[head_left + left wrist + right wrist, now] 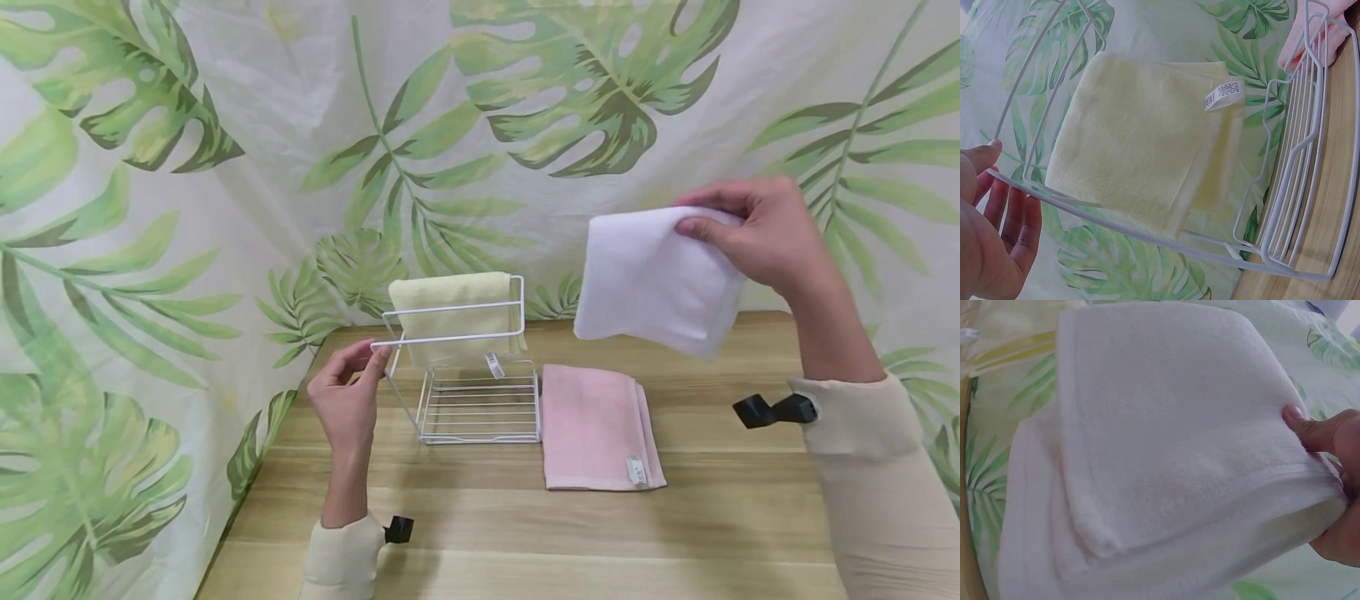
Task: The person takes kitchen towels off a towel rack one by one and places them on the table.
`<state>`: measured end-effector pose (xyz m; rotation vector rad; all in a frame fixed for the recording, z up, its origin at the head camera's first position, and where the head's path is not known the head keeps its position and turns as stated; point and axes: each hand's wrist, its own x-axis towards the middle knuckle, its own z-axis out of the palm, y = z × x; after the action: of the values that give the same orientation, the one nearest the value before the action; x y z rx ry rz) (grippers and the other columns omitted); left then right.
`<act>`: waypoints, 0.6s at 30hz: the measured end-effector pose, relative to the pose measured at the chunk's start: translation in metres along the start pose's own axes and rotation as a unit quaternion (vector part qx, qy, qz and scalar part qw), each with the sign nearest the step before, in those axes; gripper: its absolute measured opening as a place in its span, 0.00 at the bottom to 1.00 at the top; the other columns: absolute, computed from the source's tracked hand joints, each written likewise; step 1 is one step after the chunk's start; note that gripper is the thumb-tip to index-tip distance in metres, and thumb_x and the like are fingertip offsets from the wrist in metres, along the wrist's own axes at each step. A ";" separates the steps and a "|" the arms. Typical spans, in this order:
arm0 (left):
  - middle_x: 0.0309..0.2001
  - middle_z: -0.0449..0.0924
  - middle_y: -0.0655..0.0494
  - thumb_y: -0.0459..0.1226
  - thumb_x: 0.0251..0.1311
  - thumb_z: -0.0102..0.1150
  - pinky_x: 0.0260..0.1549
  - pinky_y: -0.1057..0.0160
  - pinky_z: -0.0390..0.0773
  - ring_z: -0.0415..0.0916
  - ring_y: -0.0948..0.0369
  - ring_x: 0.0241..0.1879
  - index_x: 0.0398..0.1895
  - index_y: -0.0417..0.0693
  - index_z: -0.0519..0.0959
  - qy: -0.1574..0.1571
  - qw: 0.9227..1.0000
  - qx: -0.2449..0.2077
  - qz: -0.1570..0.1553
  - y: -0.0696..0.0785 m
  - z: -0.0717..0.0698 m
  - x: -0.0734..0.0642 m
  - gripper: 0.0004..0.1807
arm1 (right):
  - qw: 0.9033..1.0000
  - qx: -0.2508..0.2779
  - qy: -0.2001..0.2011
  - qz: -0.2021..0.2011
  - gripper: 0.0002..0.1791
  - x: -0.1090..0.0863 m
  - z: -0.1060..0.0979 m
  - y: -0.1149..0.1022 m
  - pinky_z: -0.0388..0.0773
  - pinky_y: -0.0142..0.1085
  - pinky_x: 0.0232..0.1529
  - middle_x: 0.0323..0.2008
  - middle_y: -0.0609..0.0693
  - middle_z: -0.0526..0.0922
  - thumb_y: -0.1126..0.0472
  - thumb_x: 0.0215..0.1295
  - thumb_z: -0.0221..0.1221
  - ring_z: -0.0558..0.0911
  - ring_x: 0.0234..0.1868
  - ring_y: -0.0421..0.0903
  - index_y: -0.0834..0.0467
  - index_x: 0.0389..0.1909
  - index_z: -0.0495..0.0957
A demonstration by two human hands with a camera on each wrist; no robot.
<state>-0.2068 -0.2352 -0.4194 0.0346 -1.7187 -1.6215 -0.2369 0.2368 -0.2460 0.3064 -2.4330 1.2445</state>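
Note:
My left hand (348, 396) pinches the front left corner of a white wire towel rack (450, 339) between thumb and fingers. Over the rack's rear bar hangs a folded yellow towel (450, 300), its label showing in the left wrist view. Up in the air to the right, my right hand (765, 233) grips a folded white towel (652, 275) by its upper edge, thumb on the near face. In the right wrist view the white towel's layers hang loosely apart below the hand. A folded pink towel (592, 425) lies flat beside the rack's base.
The rack's wire shelf (480, 408) sits low on the wooden table (487, 517). A leaf-patterned cloth (300, 167) hangs behind the table and down its left side. Black camera mounts stick out from both sleeves.

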 end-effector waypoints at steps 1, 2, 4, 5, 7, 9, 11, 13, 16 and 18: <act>0.31 0.89 0.68 0.33 0.58 0.81 0.31 0.74 0.89 0.84 0.69 0.29 0.44 0.31 0.90 0.001 1.000 0.000 0.001 0.000 0.000 0.000 0.15 | 1.000 -0.010 -0.003 0.004 0.15 -0.003 0.000 0.004 0.80 0.23 0.26 0.31 0.18 0.86 0.54 0.65 0.77 0.84 0.29 0.29 0.54 0.49 0.93; 0.31 0.89 0.68 0.33 0.58 0.81 0.31 0.74 0.89 0.84 0.69 0.30 0.44 0.31 0.90 0.001 1.000 -0.001 0.000 0.001 0.000 0.000 0.15 | 1.000 -0.021 -0.005 0.006 0.15 -0.006 0.000 0.007 0.80 0.23 0.25 0.31 0.17 0.85 0.54 0.65 0.77 0.84 0.28 0.29 0.54 0.49 0.93; 0.31 0.88 0.68 0.33 0.59 0.81 0.31 0.74 0.89 0.84 0.69 0.30 0.44 0.31 0.90 0.001 1.000 -0.001 0.001 0.002 0.000 0.000 0.15 | 0.999 -0.035 -0.013 0.012 0.16 -0.011 0.000 0.015 0.80 0.25 0.25 0.31 0.17 0.85 0.53 0.65 0.77 0.84 0.28 0.30 0.54 0.50 0.92; 0.31 0.88 0.67 0.33 0.59 0.81 0.31 0.74 0.89 0.84 0.69 0.29 0.44 0.31 0.90 0.001 1.000 -0.002 0.001 0.002 0.000 0.000 0.15 | 0.999 -0.038 -0.019 0.016 0.16 -0.014 0.000 0.019 0.81 0.26 0.24 0.31 0.17 0.85 0.52 0.65 0.77 0.84 0.27 0.31 0.55 0.50 0.92; 0.31 0.88 0.67 0.33 0.59 0.81 0.31 0.74 0.89 0.84 0.69 0.29 0.43 0.31 0.90 0.002 1.000 -0.004 -0.001 0.003 0.000 0.000 0.14 | 0.999 -0.037 -0.030 0.020 0.16 -0.019 0.002 0.026 0.82 0.29 0.23 0.32 0.19 0.86 0.53 0.66 0.76 0.84 0.26 0.33 0.57 0.51 0.91; 0.30 0.88 0.67 0.32 0.58 0.81 0.30 0.75 0.89 0.84 0.69 0.28 0.43 0.31 0.90 0.003 1.000 -0.005 -0.004 0.004 0.000 0.000 0.14 | 0.998 -0.034 -0.043 0.024 0.16 -0.024 0.003 0.034 0.83 0.31 0.22 0.32 0.21 0.87 0.54 0.67 0.75 0.85 0.25 0.35 0.58 0.51 0.91; 0.30 0.88 0.67 0.32 0.58 0.81 0.29 0.75 0.88 0.84 0.69 0.28 0.43 0.30 0.90 0.004 1.000 -0.008 -0.006 0.004 0.000 -0.001 0.14 | 0.998 -0.032 -0.054 0.026 0.15 -0.029 0.004 0.040 0.83 0.33 0.21 0.32 0.22 0.87 0.55 0.68 0.75 0.85 0.25 0.37 0.58 0.51 0.91; 0.30 0.88 0.67 0.32 0.58 0.81 0.29 0.75 0.88 0.84 0.69 0.28 0.43 0.30 0.90 0.004 1.000 -0.007 -0.006 0.004 0.000 -0.002 0.14 | 0.997 -0.035 -0.061 0.026 0.14 -0.034 0.004 0.045 0.83 0.33 0.21 0.32 0.23 0.88 0.56 0.68 0.74 0.85 0.25 0.38 0.57 0.50 0.91; 0.31 0.89 0.66 0.32 0.58 0.81 0.30 0.74 0.89 0.84 0.69 0.28 0.43 0.31 0.90 0.003 1.000 -0.008 -0.005 0.004 -0.001 -0.002 0.14 | 0.996 -0.038 -0.070 0.028 0.13 -0.042 0.002 0.054 0.83 0.33 0.22 0.34 0.27 0.90 0.56 0.69 0.74 0.85 0.25 0.38 0.57 0.50 0.92; 0.31 0.89 0.67 0.32 0.58 0.81 0.30 0.74 0.89 0.84 0.69 0.28 0.43 0.32 0.90 0.002 1.000 -0.004 -0.001 0.004 0.000 -0.002 0.13 | 0.996 -0.042 -0.073 0.028 0.12 -0.048 0.002 0.059 0.82 0.33 0.22 0.34 0.28 0.90 0.57 0.69 0.74 0.85 0.25 0.39 0.57 0.50 0.92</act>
<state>-0.2035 -0.2338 -0.4172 0.0358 -1.7086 -1.6297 -0.2157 0.2708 -0.3108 0.3187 -2.6265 1.1772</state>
